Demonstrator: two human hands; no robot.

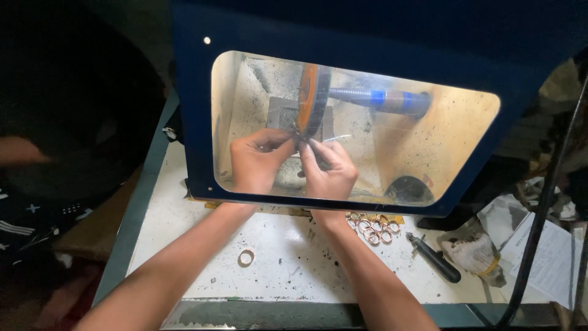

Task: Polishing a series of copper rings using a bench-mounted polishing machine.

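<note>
We are pressing a small ring (301,144) against the spinning polishing wheel (309,101), behind the clear shield (465,110). Left hand (256,160) and right hand (329,168) are both pinching it together at the fingertips. Polishing step underway; next we'd judge turning the ring slightly. More rings (372,224) are lying just below the right wrist.

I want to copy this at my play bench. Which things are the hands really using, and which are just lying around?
In use:
left hand and right hand, pinching a small piece too tiny to identify
orange wheel
blue hood with window

Lying about:
pile of rings
single ring
black-handled tool
rag
papers
</note>
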